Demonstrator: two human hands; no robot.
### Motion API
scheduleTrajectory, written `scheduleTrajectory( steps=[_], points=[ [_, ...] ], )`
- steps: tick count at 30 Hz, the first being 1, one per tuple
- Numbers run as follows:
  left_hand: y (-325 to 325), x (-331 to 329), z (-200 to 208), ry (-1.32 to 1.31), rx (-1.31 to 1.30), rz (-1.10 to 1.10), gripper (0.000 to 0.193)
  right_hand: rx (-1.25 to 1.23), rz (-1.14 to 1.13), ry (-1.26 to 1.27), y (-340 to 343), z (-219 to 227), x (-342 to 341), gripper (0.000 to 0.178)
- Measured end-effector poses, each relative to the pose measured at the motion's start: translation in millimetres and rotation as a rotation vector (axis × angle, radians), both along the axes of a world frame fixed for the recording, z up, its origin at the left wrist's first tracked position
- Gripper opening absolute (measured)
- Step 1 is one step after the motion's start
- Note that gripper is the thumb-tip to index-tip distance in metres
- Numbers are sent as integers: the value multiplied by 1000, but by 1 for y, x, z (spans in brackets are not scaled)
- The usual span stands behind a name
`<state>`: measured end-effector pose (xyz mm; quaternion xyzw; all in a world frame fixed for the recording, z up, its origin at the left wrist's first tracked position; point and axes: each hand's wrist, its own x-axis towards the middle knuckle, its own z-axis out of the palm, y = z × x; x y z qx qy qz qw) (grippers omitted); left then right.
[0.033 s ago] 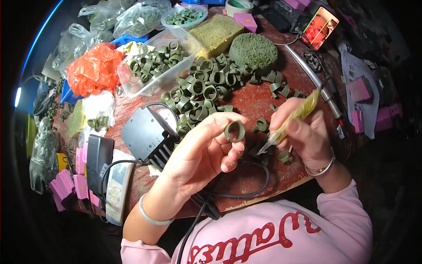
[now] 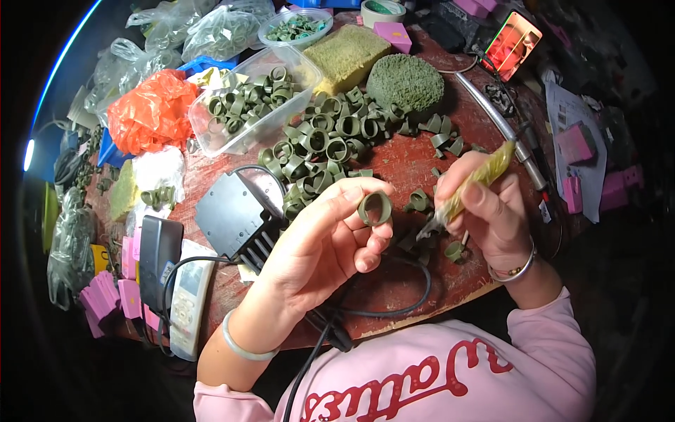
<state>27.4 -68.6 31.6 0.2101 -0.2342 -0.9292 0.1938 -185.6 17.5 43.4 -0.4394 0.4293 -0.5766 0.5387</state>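
Pinched between the thumb and index finger of my left hand (image 2: pixel 320 243) is a dark green ring (image 2: pixel 375 209), its opening turned toward me. My right hand (image 2: pixel 492 211) grips a hand tool (image 2: pixel 478 181) with a thick, yellow wrapped handle. The tool's greyish tip (image 2: pixel 430 225) points down and left, a short way from the ring and apart from it. What kind of tip it is, I cannot make out. Below the tip and beside my right fingers is another green piece (image 2: pixel 455 250). Many similar green rings (image 2: pixel 330 137) lie heaped beyond my hands.
A clear plastic box (image 2: pixel 211 141) holds more rings, beside an orange plastic bag (image 2: pixel 151 109). Behind are a yellow sponge block (image 2: pixel 348 56) and a rough green dome (image 2: pixel 406 82). Left stand a black device (image 2: pixel 228 214) and a remote control (image 2: pixel 190 302); a lit phone (image 2: pixel 512 46) is far right.
My right hand and its tool have shifted slightly right, and the tip has drawn a little away from the ring. My left hand holds nearly still.
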Motion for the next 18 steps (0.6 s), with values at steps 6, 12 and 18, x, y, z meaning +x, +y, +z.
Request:
scheduleTrajectory(
  steps=[6, 12, 18],
  points=[
    [1, 2, -1, 143, 5, 20, 40, -313, -160, 372, 3, 3, 12, 17],
    [4, 1, -2, 15, -196, 130, 40, -233, -87, 445, 3, 9, 11, 18],
    [4, -3, 1, 7, -242, 177, 41, -231, -171, 233, -3, 1, 9, 25]
  ],
)
